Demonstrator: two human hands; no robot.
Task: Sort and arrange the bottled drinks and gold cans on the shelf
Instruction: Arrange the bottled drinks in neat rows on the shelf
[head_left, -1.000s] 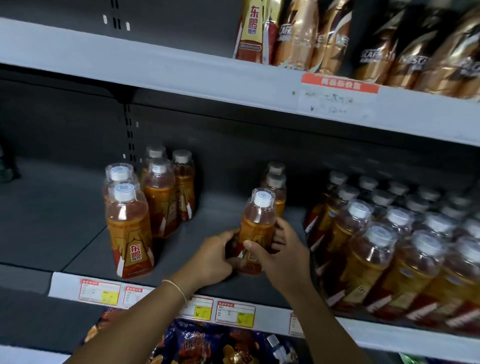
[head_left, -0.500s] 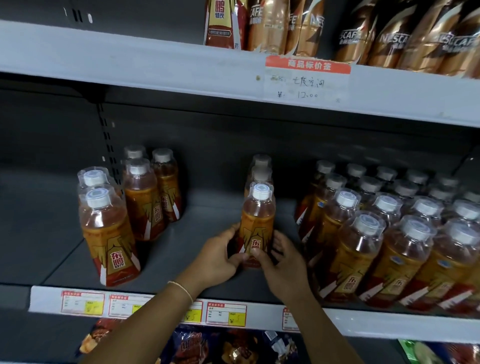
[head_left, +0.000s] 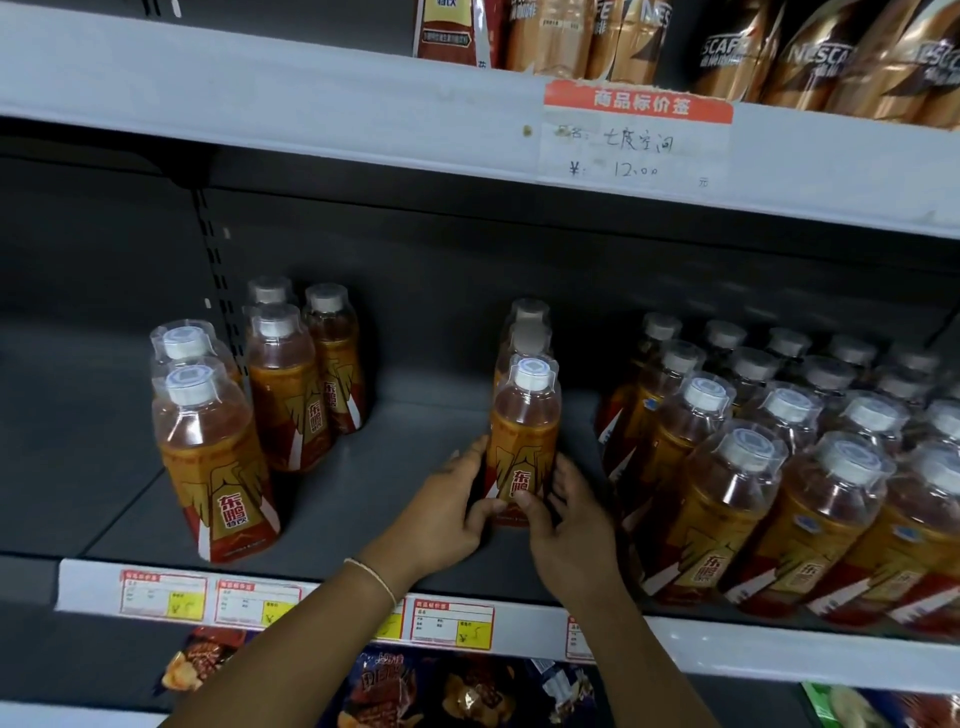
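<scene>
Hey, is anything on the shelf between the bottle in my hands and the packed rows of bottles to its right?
Nothing visible. Only bare shelf floor lies between the held bottle and the packed rows. Your right hand grips that side of the bottle, and your left hand grips the other.

Dim, shadowy shelf interior, soft overall blur, wide-angle bending at edges.

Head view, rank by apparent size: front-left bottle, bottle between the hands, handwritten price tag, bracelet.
1. front-left bottle and handwritten price tag: about alike, unranked.
2. held bottle: likely the same real size as the front-left one, just farther.
3. bracelet.
</scene>
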